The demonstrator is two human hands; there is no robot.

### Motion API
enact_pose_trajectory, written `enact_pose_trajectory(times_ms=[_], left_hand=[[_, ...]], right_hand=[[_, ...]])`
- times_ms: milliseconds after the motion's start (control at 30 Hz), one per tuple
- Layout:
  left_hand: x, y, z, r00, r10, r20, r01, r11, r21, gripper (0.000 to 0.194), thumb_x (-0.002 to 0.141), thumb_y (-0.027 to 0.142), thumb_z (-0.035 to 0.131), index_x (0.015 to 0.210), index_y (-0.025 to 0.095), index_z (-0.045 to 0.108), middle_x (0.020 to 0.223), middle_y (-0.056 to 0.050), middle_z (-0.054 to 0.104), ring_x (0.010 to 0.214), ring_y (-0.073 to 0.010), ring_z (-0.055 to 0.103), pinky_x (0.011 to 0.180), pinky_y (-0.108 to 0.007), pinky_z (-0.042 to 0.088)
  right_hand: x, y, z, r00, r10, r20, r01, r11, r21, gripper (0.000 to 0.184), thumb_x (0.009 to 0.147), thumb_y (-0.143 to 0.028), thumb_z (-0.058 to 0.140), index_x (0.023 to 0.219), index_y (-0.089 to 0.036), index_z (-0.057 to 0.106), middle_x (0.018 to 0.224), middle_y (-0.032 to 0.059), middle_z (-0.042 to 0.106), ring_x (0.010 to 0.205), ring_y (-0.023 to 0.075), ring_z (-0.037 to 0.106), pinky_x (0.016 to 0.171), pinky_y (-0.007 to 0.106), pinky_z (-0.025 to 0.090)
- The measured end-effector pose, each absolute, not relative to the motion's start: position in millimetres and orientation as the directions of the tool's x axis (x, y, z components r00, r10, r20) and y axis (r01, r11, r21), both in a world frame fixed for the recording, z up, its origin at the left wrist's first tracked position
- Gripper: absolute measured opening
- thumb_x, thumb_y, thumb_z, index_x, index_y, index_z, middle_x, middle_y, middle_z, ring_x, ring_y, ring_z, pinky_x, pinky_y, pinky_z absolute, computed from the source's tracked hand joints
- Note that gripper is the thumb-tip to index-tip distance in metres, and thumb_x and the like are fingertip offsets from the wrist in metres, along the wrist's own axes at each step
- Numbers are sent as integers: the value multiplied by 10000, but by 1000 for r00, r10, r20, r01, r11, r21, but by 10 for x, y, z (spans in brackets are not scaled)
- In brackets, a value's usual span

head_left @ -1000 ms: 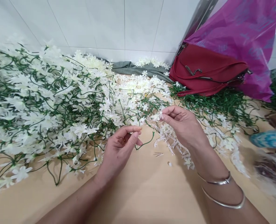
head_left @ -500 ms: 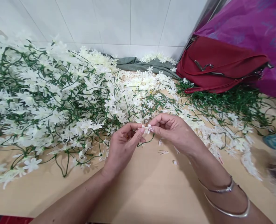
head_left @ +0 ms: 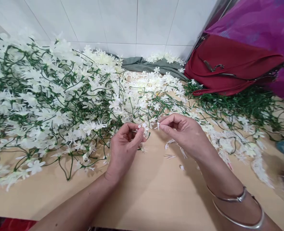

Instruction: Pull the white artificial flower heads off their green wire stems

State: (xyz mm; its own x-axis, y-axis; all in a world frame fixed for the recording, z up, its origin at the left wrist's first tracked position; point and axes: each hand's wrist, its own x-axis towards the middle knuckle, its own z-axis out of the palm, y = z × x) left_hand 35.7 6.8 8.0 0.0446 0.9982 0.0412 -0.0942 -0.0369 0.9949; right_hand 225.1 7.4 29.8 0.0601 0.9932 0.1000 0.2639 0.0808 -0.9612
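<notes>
Between thumb and forefinger, my left hand point(head_left: 125, 144) pinches a small white artificial flower point(head_left: 145, 129). My right hand point(head_left: 182, 130), a short gap to the right, is closed in a pinch on a thin white stamen piece point(head_left: 158, 126). Just below and right of it lie loose white stamens point(head_left: 169, 156) and a small white bit point(head_left: 181, 167) on the tabletop point(head_left: 142, 199). To the left of my left hand spreads a big heap of white artificial flowers on green stems point(head_left: 48, 106).
Loose white blossoms point(head_left: 154, 83) lie behind my hands. At the back right, a red bag point(head_left: 233, 65) rests against a purple bag point(head_left: 257, 29), with green stems point(head_left: 245, 102) below. A grey-green cloth point(head_left: 142, 64) runs along the tiled wall point(head_left: 118, 22). White stamens point(head_left: 219, 138) are piled at right.
My hands have moved apart: the left slightly left with the flower, the right slightly up and away with the stamen piece. The view has shifted slightly.
</notes>
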Motion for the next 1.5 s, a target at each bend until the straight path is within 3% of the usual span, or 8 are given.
enact_pose_trajectory(times_ms=[100,233,533,900,1100,1200,1367,1500], left_hand=[[365,71,74,55,998,29,-106,-24,994,190,870,316,748,833,175,626,616,42,649,552,-75,593,571,-173,466],[360,80,55,63,998,3,-114,5,993,218,848,335,771,826,175,625,614,34,666,553,-88,620,556,-178,461],[348,80,54,49,999,-25,-39,26,999,233,907,396,730,931,165,737,690,-1,736,649,-102,661,628,-183,488],[376,54,8,131,987,90,-48,-84,995,128,900,286,751,958,173,771,776,-8,753,649,-94,688,603,-173,522],[380,35,-13,145,964,225,43,-234,971,89,942,222,704,1017,197,745,872,-3,754,654,-83,698,604,-172,523],[371,37,-11,173,946,274,105,-294,950,77,962,199,678,1009,216,736,834,19,739,643,-73,686,592,-162,499],[368,40,-38,186,945,267,63,-283,957,63,981,223,665,1024,223,711,829,27,709,676,-77,696,618,-165,502],[382,39,-32,175,966,188,-31,-186,982,68,982,262,675,1023,209,669,904,10,704,696,-82,698,636,-177,507]], right_hand=[[2251,97,272,85,987,133,260,107,-960,128,775,-253,758,705,-194,668,829,39,712,815,189,649,760,328,477],[2252,92,246,73,985,157,257,133,-957,80,792,-255,768,826,-205,716,799,11,688,755,164,610,725,313,466],[2162,16,297,-39,998,46,138,51,-989,124,811,-315,790,840,-202,748,773,5,695,723,144,593,690,284,465],[2009,0,260,12,998,-69,112,-70,-991,193,778,-361,766,781,-195,668,749,20,706,705,162,622,683,307,468],[1983,4,252,79,991,-107,4,-108,-994,346,723,-349,797,1001,-198,658,680,-44,667,641,136,596,673,296,460],[1985,2,251,59,992,-108,-5,-108,-994,345,733,-350,787,1026,-188,703,719,-27,685,681,146,615,726,317,484],[1995,1,220,45,998,-42,61,-45,-997,174,793,-354,753,853,-194,719,790,19,704,726,167,619,722,329,479],[2004,31,174,74,983,166,175,151,-973,97,842,-295,746,808,-211,713,874,33,695,836,186,632,795,339,488]])
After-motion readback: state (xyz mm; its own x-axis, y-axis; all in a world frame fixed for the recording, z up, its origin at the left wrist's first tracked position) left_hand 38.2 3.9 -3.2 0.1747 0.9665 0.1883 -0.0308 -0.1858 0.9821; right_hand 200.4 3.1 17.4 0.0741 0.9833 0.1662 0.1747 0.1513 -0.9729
